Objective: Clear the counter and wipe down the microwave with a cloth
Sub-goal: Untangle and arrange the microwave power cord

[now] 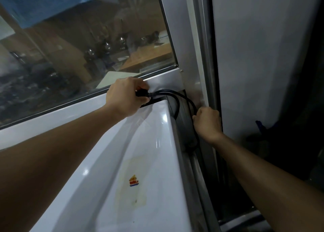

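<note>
So the microwave (140,161) is the white glossy box filling the lower middle of the shot, seen from above, top panel facing the camera. It's shoved right up against a window (78,44) at the back, with a narrow gap on its right side next to a tall pale panel (259,56), maybe a fridge side or a wall, can't say which. There's a yellowed sticker (132,182) with a little red, orange and blue logo on the top panel.

The left hand (126,96) is reaching over the back corner and its fingers are curled around a black plug (142,93), pinching it right where the cable (175,98) comes out. That cable loops over the rear right corner and drops into the dark gap. The right hand (206,121) is down in that gap, closed into a fist around the lower run of the same cable, or at least that's how it looks. The fingers are tucked out of sight, so the grip itself isn't fully visible.

My read: both hands are on the cord because it needs to be gathered or kept out of the way before any wiping of the back and side happens. No cloth visible anywhere in the shot, so the wipe-down doesn't seem to be underway yet. Holding at the plug body instead of yanking the wire makes sense too.
</note>
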Demonstrator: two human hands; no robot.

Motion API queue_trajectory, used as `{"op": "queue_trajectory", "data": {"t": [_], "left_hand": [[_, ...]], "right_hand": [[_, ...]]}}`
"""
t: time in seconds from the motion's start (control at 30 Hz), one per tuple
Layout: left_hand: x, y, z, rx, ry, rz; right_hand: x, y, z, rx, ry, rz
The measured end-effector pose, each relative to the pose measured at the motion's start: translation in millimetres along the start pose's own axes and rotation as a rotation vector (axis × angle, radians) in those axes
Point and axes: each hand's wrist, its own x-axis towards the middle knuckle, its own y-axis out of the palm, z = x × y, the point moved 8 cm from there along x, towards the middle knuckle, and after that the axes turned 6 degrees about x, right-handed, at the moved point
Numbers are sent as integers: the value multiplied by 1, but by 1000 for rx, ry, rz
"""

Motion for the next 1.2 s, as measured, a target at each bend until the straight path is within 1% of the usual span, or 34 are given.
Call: {"op": "queue_trajectory", "data": {"t": [0.13, 0.23, 0.3, 0.4, 0.47, 0.6, 0.7, 0.77, 0.83, 0.9, 0.97, 1.07, 1.2], "left_hand": [[5, -9, 3, 57, 8, -34], [7, -13, 3, 64, 30, -50], [5, -9, 4, 69, 25, -34], [0, 2, 4, 87, 21, -3], [-2, 5, 5, 94, 15, 6], [-1, 3, 11, 105, -10, -8], [-2, 2, 12, 103, -25, -1], [-3, 3, 13, 101, -38, 3], [-3, 3, 14, 98, -45, 3], [-4, 2, 14, 94, -46, 2], [-4, 1, 14, 98, -49, 1], [-4, -1, 15, 93, -43, 3], [-4, -8, 19, 107, -30, -31]], "right_hand": [[7, 22, 9, 323, 85, 67], [7, 35, 8, 450, 131, 56], [4, 42, -1, 420, 145, 64], [-2, 53, -12, 272, 151, 164], [-3, 58, -17, 258, 149, 217], [-3, 51, -17, 288, 84, 249], [-5, 42, -13, 234, 24, 278], [-6, 30, -10, 144, -19, 242], [-4, 14, -2, 64, -69, 152], [-2, 3, 11, 47, -128, 84], [-1, 2, 21, 48, -164, 68], [3, 8, 26, 87, -109, 52], [9, 24, 28, 310, 29, 70]]}}
